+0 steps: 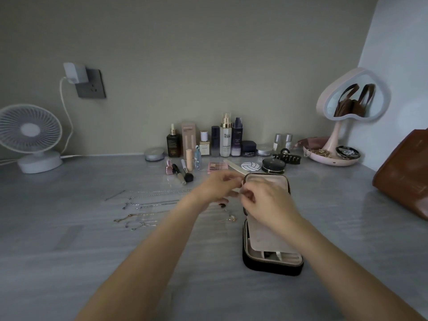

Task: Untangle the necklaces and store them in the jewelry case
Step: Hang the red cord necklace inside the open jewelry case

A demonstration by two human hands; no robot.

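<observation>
Jewelry case in black with a zip edge and beige lining (266,235) lies open on the grey streaked tabletop (92,262), right of centre. Over its far lid meet the left hand (216,187) and right hand (266,201), fingertips curled and drawn together as if pinching something fine; blur hides what. Left of the case, several thin metal necklaces (148,205) lie in separate rows, seemingly untangled. None shows inside the case, so storing looks barely begun.
</observation>
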